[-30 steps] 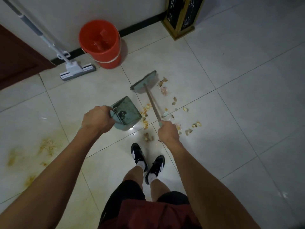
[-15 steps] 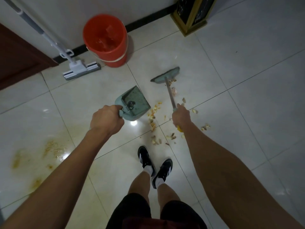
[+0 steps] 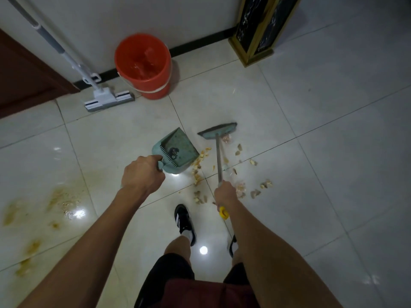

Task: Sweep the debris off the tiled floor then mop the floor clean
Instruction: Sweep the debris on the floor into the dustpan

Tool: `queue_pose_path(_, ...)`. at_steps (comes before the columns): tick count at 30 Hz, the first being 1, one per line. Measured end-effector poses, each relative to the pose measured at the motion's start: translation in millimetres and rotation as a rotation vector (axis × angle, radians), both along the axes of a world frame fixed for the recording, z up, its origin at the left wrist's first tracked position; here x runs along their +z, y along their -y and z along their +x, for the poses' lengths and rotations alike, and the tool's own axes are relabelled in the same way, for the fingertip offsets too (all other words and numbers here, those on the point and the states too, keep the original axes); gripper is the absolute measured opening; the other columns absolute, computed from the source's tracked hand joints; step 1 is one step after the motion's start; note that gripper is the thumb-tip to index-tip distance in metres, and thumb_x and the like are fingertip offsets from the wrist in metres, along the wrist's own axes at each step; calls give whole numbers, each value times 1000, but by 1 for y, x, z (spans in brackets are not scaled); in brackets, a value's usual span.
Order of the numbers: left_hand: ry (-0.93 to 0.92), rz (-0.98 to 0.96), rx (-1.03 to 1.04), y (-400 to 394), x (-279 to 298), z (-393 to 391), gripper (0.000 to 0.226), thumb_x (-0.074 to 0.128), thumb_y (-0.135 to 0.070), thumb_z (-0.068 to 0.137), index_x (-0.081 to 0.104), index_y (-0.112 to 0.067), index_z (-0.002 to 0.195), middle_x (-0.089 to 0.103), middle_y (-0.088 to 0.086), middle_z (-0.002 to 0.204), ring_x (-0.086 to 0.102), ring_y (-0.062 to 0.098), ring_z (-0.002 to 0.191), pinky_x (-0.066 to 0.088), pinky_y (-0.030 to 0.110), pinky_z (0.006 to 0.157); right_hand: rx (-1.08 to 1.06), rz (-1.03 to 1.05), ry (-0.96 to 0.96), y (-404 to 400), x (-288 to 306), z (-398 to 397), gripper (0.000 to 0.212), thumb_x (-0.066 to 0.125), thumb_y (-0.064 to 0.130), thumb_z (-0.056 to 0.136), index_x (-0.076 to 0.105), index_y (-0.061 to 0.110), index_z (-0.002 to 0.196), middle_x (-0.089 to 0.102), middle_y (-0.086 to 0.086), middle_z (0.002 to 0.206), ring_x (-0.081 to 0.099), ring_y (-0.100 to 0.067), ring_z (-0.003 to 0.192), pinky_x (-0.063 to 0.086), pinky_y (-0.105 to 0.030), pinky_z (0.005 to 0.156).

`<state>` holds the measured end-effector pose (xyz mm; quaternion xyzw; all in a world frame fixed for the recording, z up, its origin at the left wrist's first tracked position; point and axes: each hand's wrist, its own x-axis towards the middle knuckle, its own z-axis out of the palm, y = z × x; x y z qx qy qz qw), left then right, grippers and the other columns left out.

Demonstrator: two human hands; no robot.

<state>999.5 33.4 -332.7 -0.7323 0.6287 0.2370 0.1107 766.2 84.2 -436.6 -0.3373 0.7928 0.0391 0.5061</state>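
Debris (image 3: 201, 162) between dustpan (image 3: 178, 151), broom (image 3: 219, 132)

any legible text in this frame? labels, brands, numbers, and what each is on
None readable.
Dustpan: dark mark inside the pan, too blurred to tell whether it is a logo or dirt.
Black and gold stand: white veining only, no lettering.
Shoe: white stripes, no wording visible.
Red bucket, mop and broom: no markings visible.

No readable text, label, brand or number anywhere.
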Motion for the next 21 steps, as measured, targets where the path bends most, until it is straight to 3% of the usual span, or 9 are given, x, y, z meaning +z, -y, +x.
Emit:
queue_pose_path(6, 17, -31, 137, -54, 13, -57, 28, 58, -22, 85, 69, -31, 109, 68, 5, 84, 62, 29, 73, 56, 37, 69, 57, 3, 72, -35, -2, -57, 42, 48, 11, 94, 53, 3, 135, 58, -19, 134, 56, -36, 122, 50, -37, 101)
queue_pose_path(13, 68, -44, 284, -138, 26, -142, 35, 58, -22, 85, 68, -34, 117, 70, 8, 85, 65, 33, 73, 60, 42, 71, 253, 57, 70, -65, 3, -136, 36, 57, 6, 93, 55, -1, 128, 61, -18, 130, 62, -31, 115, 50, -28, 79)
queue_pose_path(17, 72, -34, 352, -171, 32, -172, 37, 59, -24, 86, 68, -31, 121, 70, 6, 87, 65, 29, 74, 61, 43, 73, 304, 93, 134, -77, 14, -162, 33, 48, 7, 98, 57, -3, 127, 63, -21, 124, 62, -35, 113, 45, -31, 72)
queue_pose_path(21, 59, -34, 444, -211, 38, -196, 37, 59, -22, 86, 70, -33, 120, 70, 6, 88, 65, 30, 76, 60, 40, 74, 337, 117, 106, -92, 16, -177, 31, 62, -5, 85, 61, -8, 116, 69, -23, 112, 69, -37, 100, 58, -37, 66)
